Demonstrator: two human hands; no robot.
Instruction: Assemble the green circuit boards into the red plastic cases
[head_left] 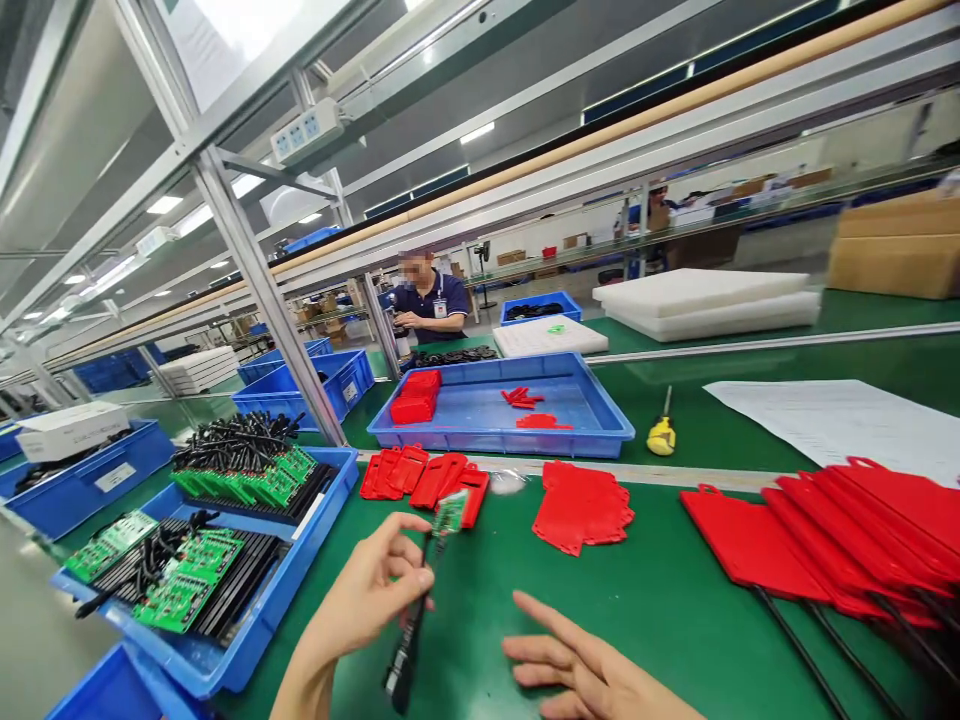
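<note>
My left hand [375,590] pinches a small green circuit board [451,512] by the black part attached to it, which hangs down toward the table's front. The board is tilted and partly blurred, so I cannot tell whether the black part is cable or casing. To the right, my right hand [574,665] hovers over the green table [480,620], fingers apart and holding nothing. Just beyond the left hand lie several red plastic housings [409,472]. A stack of flat red plates [583,508] lies beyond the right hand.
On the left, a blue bin [300,555] holds green boards with black cables. Behind the red parts stands a blue tray [510,440]. A yellow-handled screwdriver [662,436], paper sheets [832,420] and red pieces with black cables [847,540] lie right. A person [431,300] works opposite.
</note>
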